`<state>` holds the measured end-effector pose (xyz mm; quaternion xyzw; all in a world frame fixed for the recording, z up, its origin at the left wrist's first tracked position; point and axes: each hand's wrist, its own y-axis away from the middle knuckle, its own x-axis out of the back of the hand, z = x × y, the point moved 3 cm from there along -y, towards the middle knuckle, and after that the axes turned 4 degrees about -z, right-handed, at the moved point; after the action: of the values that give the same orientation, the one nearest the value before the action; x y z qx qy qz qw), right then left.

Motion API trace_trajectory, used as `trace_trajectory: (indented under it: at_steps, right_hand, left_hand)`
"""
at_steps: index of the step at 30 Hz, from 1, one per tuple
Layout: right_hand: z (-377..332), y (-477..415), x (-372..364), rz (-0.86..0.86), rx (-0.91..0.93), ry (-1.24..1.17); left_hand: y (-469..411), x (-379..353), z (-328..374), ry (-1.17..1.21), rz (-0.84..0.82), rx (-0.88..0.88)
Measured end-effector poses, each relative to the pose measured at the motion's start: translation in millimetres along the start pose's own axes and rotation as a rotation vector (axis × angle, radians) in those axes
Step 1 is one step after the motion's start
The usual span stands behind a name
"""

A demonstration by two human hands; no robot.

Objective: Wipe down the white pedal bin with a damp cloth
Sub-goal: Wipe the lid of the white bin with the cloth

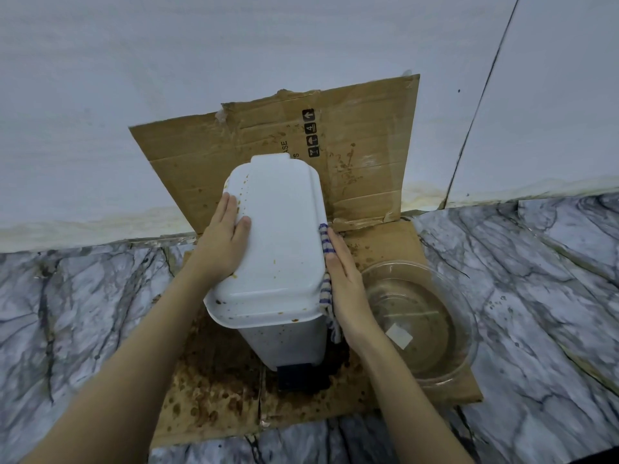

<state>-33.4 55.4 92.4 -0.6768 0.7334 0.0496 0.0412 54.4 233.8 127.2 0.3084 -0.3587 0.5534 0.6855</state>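
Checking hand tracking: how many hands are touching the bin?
2. The left hand lies flat on the left side of the bin lid; the right hand presses the striped cloth against the bin's right side.

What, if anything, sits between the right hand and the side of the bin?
Only the cloth: the right hand presses it flat against the white pedal bin. The left hand rests bare on the lid.

White bin (281, 229), blue-striped cloth (326, 242)
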Motion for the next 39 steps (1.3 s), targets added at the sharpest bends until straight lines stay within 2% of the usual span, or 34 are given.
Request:
trace_trajectory:
  at_steps: [5,9,11,13,17,20,25,29,31,32,36,39]
  right_hand:
    - [-23.7,-37.1,4.2,-0.064,-0.034,0.025]
    - [-7.3,-34.5,-2.0,-0.011,-0.027,0.07]
    - [8.8,-20.6,-6.1,0.062,-0.03,0.072]
    - [19.9,1.3,-13.0,0.221,0.028,0.075]
    - [17.0,42.4,-40.7,0.491,0.213,0.362]
    - [17.7,47.8,-51.4,0.55,0.344,0.605]
    - [2.9,42.8,-49.5,0.507,0.424,1.043]
    - [-31.7,9.0,-52.9,0.232,0.269,1.29]
    - [-43.4,-15.4,-56.0,0.029,0.124,1.318]
    - [-47.5,-24.2,-56.1,-0.013,0.067,1.32]
    - [-48.9,-22.6,-58.6,0.051,0.004,1.291]
    - [-38.1,9.2,-67.3,0.293,0.151,1.272]
  left_hand:
    - [-2.0,0.3,-0.2,-0.01,0.003,-0.002]
    - [-0.8,0.3,0.0,-0.008,0.006,-0.004]
    - [-0.8,0.5,0.5,-0.01,0.003,-0.002]
    - [-0.7,0.9,1.3,-0.012,-0.001,0.006]
    - [1.0,1.2,2.0,-0.006,-0.005,0.004]
    - [1.0,1.1,1.4,0.005,-0.005,0.008]
    - [-2.4,0.2,-0.4,0.019,-0.008,0.009]
    - [-1.8,-1.5,-0.9,0.02,-0.007,0.01]
    - [-0.6,-1.3,0.1,0.019,-0.01,0.01]
    - [-0.3,-1.1,0.8,0.02,-0.014,0.011]
    - [2.2,-0.2,3.3,0.043,-0.019,0.01]
    - [3.5,0.5,3.3,0.06,-0.014,0.004]
